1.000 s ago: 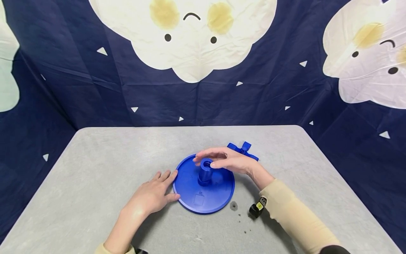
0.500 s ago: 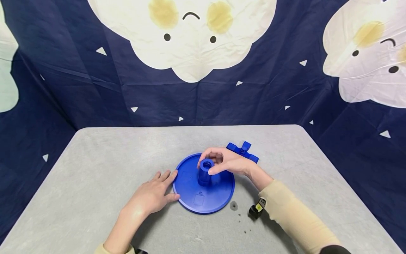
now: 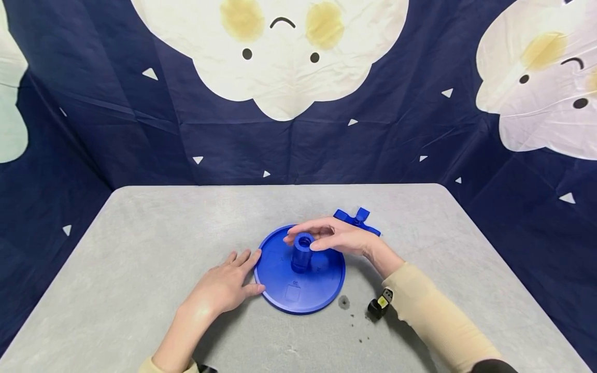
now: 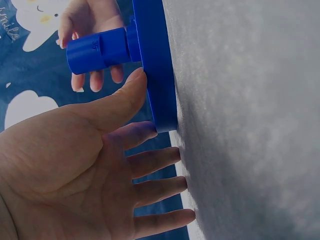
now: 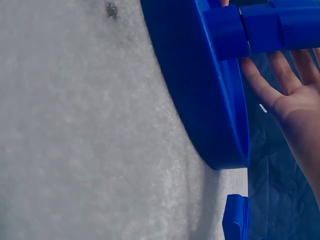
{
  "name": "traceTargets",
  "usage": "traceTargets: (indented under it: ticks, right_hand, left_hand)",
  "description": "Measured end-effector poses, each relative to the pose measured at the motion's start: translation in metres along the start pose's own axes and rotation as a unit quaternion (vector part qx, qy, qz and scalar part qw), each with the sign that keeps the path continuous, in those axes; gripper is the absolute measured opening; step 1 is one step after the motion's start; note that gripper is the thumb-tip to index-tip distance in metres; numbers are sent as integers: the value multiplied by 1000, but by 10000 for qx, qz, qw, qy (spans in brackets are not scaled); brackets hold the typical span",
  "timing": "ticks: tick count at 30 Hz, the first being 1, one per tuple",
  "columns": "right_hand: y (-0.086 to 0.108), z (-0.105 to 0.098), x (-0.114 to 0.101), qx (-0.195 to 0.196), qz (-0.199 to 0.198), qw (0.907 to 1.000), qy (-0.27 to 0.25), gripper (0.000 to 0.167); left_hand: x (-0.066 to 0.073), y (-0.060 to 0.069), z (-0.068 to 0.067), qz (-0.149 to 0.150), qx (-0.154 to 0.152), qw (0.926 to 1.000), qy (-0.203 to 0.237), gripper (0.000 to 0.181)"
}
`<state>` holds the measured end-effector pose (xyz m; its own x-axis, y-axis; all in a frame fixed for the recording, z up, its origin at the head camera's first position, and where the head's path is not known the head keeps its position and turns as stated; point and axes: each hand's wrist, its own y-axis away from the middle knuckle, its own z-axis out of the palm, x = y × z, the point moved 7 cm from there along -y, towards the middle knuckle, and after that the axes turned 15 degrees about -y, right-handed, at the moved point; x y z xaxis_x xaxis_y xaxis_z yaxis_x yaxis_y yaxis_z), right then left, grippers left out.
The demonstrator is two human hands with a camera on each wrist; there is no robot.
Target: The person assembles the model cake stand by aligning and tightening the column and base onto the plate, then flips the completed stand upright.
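Observation:
A round blue disc (image 3: 277,295) with a raised rim lies on the table, and a hollow blue cylinder (image 3: 302,257) stands upright at its middle. My left hand (image 3: 224,290) has its fingers spread, with thumb and index finger touching the disc's left rim. Around the top of the cylinder hovers my right hand (image 3: 345,237), fingers extended behind it and thumb at its right side. The left wrist view has the right hand (image 4: 100,15) loosely around the cylinder (image 4: 97,52). A narrow seam shows near the cylinder's base (image 5: 227,32).
Behind the right hand lies a blue cross-shaped piece (image 3: 358,219). A black device (image 3: 378,306) hangs at the right sleeve. Dark spots (image 3: 343,302) mark the grey table (image 3: 154,248), and a navy cloth with clouds stands behind its far edge.
The right hand's fingers curled in around the cylinder half a second ago and have now straightened and swung back to the left. The left hand has stayed at the rim.

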<state>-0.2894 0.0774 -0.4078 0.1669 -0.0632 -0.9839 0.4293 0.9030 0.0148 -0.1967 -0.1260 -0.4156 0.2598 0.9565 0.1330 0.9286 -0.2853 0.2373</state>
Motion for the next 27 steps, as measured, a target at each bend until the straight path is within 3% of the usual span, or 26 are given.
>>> traceTargets:
  ticks: [3,14,22,27]
  right_hand:
    - [-1,1,2,14,65,10000,65,50]
    - [-2,-3,0,737,182,9957,530,43]
    - [1,-1,-2,383,-2,9993,51,58]
    - [2,-2,-2,209,32,9998,8,54]
  left_hand:
    - [0,0,0,0,-13,10000,8,77]
    - [1,1,-2,73,84,9999,-48,77]
    - [0,1,-1,62,74,9999,-24,77]
    - [0,1,-1,54,74,10000,-35,77]
